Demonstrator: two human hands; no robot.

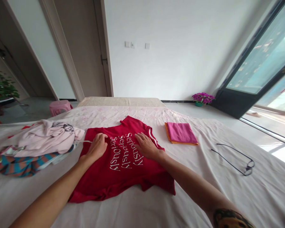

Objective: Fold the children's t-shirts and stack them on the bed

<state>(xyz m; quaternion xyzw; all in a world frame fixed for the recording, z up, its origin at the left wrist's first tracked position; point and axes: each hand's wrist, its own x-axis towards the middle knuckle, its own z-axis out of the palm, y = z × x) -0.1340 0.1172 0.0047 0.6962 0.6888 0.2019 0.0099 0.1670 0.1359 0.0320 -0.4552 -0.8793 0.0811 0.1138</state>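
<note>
Plainly, in the head view, the red shirt [123, 158] lay on the pale sheet [251, 202] beneath the left grip [98, 147] and right grip [146, 145], long axis running sideways. The left grip curled nearer the hem [88, 134], whether pinching I couldn't tell; the right grip spread flat by the collar [154, 138]. White "Seriously" lettering [134, 148] repeated three times; the near edge looked rumpled.

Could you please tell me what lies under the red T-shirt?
A pale sheet shows around the red T-shirt and seems to run under it; anything else beneath is covered.
</note>
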